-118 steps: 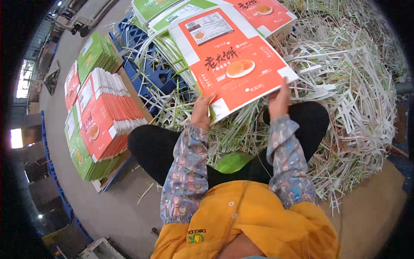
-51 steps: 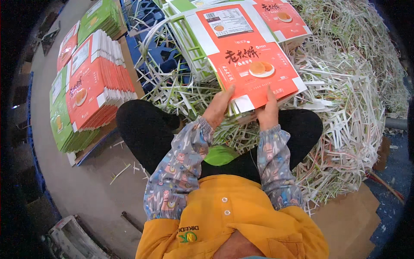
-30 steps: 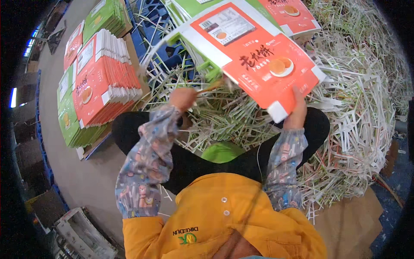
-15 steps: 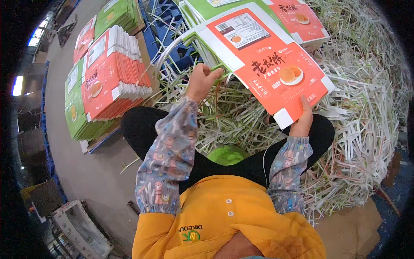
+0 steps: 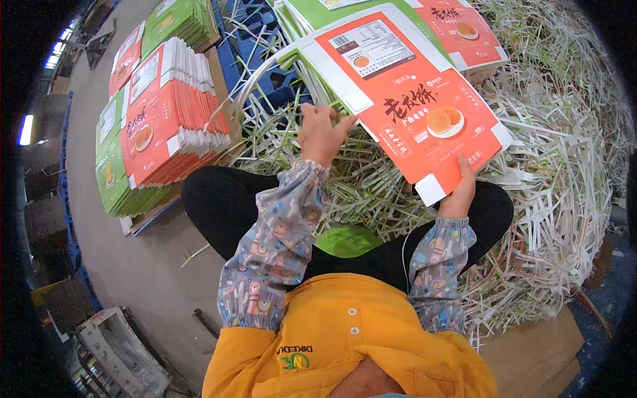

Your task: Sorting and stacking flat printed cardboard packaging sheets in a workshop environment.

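The right hand (image 5: 462, 186) is gripping the near right corner of a red printed card (image 5: 431, 106), its thumb lying on the printed face and its fingers folding out of sight underneath. The left hand (image 5: 323, 134) is hovering by the card's left edge, its fingers partly curling and its thumb standing apart from them, pointing at that edge; whether the thumb is touching the card or the fingers are pinching a strip, one cannot tell. The red printed card is lying tilted in front of the person, its far end resting over a green printed stack (image 5: 417, 23), its near end reaching toward the right hand. A second red stack (image 5: 458, 30) is sitting just beyond, to the right. Loose pale paper strips (image 5: 537, 199) are heaping up along the right side and spreading under the hands, partly covering a blue pallet (image 5: 262, 50). On the left, fanned red sheets (image 5: 156, 126) are standing beside green sheets (image 5: 118, 186) on the floor side of the pallet. The person is sitting with bent legs in black trousers (image 5: 222, 205), wearing patterned sleeves (image 5: 265, 259) and a yellow-orange top (image 5: 332, 312); a bright green thing (image 5: 346, 241) is showing between the legs.
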Motion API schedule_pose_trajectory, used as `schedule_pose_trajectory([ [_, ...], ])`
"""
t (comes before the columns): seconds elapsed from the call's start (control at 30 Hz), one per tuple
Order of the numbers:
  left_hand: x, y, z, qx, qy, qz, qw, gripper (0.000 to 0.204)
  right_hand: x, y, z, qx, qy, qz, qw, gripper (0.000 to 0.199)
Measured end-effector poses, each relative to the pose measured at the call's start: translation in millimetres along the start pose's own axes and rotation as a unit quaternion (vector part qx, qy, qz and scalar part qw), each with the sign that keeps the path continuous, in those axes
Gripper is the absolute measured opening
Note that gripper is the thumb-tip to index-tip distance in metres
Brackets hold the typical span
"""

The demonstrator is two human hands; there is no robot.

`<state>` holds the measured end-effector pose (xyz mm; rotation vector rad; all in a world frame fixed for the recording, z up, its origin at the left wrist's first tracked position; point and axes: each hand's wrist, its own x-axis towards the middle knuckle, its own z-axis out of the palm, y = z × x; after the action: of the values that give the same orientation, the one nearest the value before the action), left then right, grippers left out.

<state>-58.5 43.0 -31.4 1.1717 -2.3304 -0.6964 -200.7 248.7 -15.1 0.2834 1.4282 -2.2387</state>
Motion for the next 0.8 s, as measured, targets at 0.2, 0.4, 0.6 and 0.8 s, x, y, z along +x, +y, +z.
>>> schedule_pose_trajectory([
  [0.2,13.0,-18.4,23.3,-0.432,-0.241,-0.202,0.845,0.033,-3.2,-1.1,3.9,-0.006,-0.005,-0.007,1.0,0.043],
  [0.4,48.7,-137.0,-13.7,-0.353,-0.151,-0.176,0.906,0.02,-1.2,-11.7,-0.9,0.035,-0.028,0.004,0.999,0.042],
  [0.6,48.4,-157.0,-19.7,0.18,0.073,-0.15,0.969,0.055,8.0,-13.7,-8.2,-0.004,-0.014,-0.009,1.0,0.045],
  [0.8,61.3,-44.7,-35.3,0.176,0.308,0.091,0.931,0.072,-6.7,-24.9,4.2,0.023,-0.035,0.003,0.999,0.044],
])
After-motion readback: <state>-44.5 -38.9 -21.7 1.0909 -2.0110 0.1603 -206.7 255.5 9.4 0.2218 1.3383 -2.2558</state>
